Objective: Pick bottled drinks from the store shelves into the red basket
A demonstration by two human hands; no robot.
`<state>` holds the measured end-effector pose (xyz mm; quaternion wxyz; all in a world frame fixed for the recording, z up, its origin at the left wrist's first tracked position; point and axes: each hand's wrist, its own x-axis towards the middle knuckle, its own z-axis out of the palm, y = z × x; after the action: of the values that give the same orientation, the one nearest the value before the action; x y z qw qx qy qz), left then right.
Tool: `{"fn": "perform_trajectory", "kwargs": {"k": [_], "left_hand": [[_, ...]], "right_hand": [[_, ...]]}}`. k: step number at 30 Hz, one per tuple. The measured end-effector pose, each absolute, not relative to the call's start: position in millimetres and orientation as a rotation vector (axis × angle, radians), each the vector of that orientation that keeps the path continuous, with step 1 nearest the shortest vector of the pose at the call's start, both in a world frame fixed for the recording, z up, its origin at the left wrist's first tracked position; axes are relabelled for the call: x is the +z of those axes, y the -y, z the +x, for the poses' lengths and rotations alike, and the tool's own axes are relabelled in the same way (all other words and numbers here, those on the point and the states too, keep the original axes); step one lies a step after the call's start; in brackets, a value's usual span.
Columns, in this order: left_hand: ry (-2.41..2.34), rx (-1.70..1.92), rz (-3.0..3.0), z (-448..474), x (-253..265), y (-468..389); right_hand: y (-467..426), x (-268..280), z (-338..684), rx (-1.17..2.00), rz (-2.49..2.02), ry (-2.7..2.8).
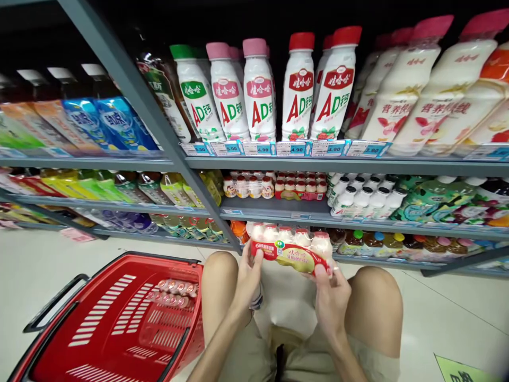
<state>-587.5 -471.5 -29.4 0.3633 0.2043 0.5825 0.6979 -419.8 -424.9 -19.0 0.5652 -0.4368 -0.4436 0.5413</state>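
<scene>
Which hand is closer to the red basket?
Left. The left hand holds the end of the bottle pack nearer the red basket; the right hand holds the pack's farther end.

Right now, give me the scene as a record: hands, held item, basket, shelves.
left hand: grips left end of wrapped pack
right hand: grips its right end
held item: small bottles, red label band
basket: red, left of left knee; two rows of small bottles inside
upper shelf: bottles with green, pink, red caps
</scene>
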Motion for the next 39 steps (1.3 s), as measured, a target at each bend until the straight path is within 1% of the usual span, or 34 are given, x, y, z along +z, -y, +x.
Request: {"fn": "perform_trajectory", "kwargs": {"k": [2, 4, 11, 17, 19, 21, 22, 23, 25, 27, 28, 30, 32, 36, 39], "left_hand": [[-1.328, 1.803, 0.506, -604, -26, 469], [-1.188, 1.82, 0.482, -614, -21, 468], [-1.164, 1.859, 0.543, -621, -9, 457], [-1.327, 1.745, 0.62, -622, -23, 448], [-1.519, 1.757, 0.652, -614, -29, 450], [-1.695, 1.807, 0.695, -597, -33, 458], [-1.701, 1.818, 0.714, -586, -34, 464], [-1.627, 1.814, 0.712, -574, -34, 470], [-1.317, 1.788, 0.627, -552, -35, 483], [-1.006, 1.783, 0.471, -542, -35, 492], [-0.913, 1.793, 0.378, -542, -34, 495], [-0.871, 1.821, 0.21, -553, -33, 497], [-0.909, 1.827, 0.067, -571, -29, 498], [-0.893, 1.699, -0.034, -594, -19, 501], [-0.872, 1.644, 0.024, -596, -13, 499]], "right_hand": [[411, -15, -418, 1.494, -0.919, 0.953], [396, -13, -416, 1.588, -0.837, 0.917], [360, -4, -401, 1.704, -0.747, 1.105], [354, -8, -391, 1.691, -0.862, 1.13], [363, -9, -392, 1.568, -0.933, 1.121], [378, -10, -397, 1.325, -0.997, 1.213], [388, -10, -401, 1.161, -1.006, 1.305], [400, -11, -406, 0.986, -0.989, 1.419], [425, -11, -418, 0.669, -0.874, 1.655], [450, -11, -428, 0.492, -0.733, 1.848], [460, -10, -431, 0.478, -0.665, 1.941], [471, -6, -428, 0.578, -0.53, 2.099], [467, -2, -416, 0.756, -0.488, 2.092], [419, 9, -385, 0.968, -0.904, 1.637], [379, 12, -373, 1.114, -1.077, 1.509]]}}
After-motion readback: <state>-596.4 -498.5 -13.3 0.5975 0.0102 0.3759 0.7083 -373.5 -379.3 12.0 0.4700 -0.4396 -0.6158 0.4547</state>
